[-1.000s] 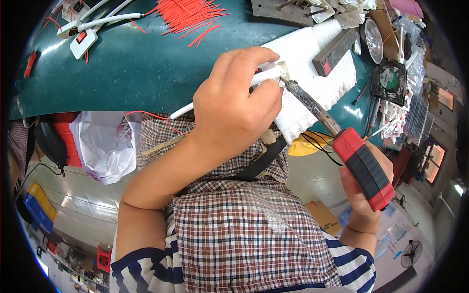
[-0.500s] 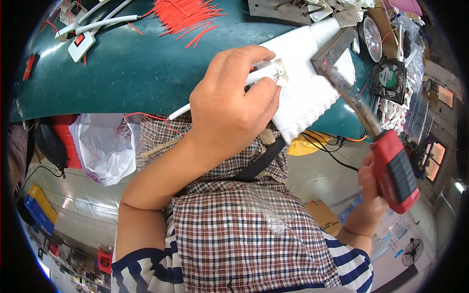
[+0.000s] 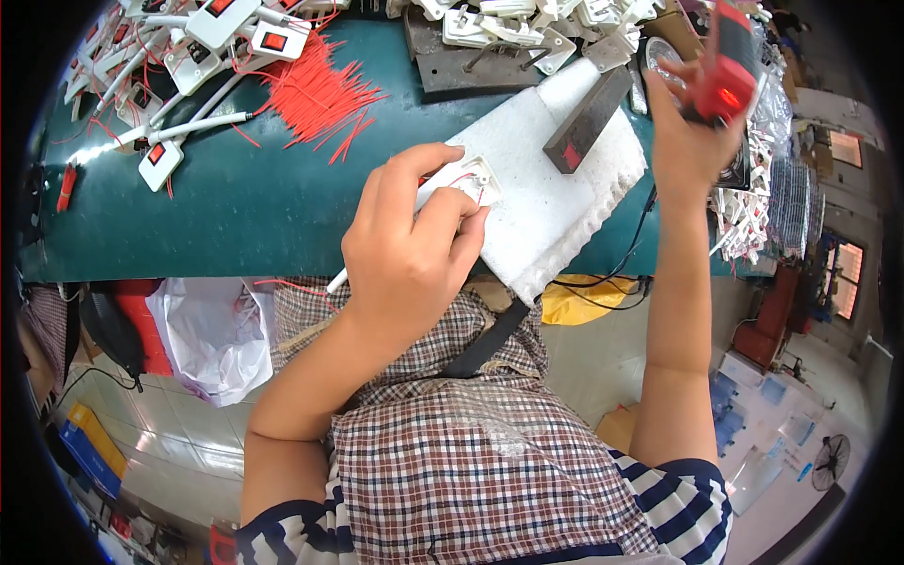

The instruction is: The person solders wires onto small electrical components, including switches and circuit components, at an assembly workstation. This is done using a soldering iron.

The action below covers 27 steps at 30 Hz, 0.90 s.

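I note a dark green worktable [image 3: 217, 207] across the upper view. Pale glossy floor tiles [image 3: 160, 443] lie below left, reflecting light. A blue crate [image 3: 89, 452] sits there; a fan [image 3: 833, 461] stands lower right.

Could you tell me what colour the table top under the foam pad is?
Dark teal green table top, clearest in the head view.

Left hand [image 3: 410, 250] hides most of the white switch housing [image 3: 471, 179].
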Available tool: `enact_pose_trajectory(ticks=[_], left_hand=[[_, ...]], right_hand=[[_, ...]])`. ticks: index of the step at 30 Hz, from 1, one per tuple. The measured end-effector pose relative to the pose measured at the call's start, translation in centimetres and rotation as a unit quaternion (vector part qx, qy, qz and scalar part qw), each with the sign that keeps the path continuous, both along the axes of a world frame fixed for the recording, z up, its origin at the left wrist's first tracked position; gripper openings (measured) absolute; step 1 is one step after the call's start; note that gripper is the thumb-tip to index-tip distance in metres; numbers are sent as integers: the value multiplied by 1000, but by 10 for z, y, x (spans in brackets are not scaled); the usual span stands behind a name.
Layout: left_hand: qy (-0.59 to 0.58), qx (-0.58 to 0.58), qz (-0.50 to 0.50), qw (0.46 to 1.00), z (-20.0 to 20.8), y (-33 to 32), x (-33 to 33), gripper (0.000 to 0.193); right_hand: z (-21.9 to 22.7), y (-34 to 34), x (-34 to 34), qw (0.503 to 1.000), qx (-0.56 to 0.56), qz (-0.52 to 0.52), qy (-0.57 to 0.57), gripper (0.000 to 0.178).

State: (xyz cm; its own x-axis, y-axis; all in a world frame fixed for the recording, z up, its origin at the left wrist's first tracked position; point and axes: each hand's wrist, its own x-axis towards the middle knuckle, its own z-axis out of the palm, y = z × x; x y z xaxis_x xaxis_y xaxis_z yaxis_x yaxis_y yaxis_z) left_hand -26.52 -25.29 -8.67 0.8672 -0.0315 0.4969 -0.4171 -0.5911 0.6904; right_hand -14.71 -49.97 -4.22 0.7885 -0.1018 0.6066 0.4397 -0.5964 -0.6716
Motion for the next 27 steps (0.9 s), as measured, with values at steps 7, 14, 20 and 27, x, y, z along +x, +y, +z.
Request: enact_pose_trajectory(ticks=[7,14,20,27], left_hand=[[42,-39,7,998,-1,-2,0,29],[55,19,-60,996,9,11,8,28],[114,-233,-25,965,18,17,9,32],[137,-170,-6,976,43,97,-11,49]], right_hand=[[-18,14,61,958,-221,-163,-84,54],[-24,-14,60,995,8,-59,-83,59],[2,19,-35,995,56,55,55,49],[2,51,-107,974,-125,157,106,52]])
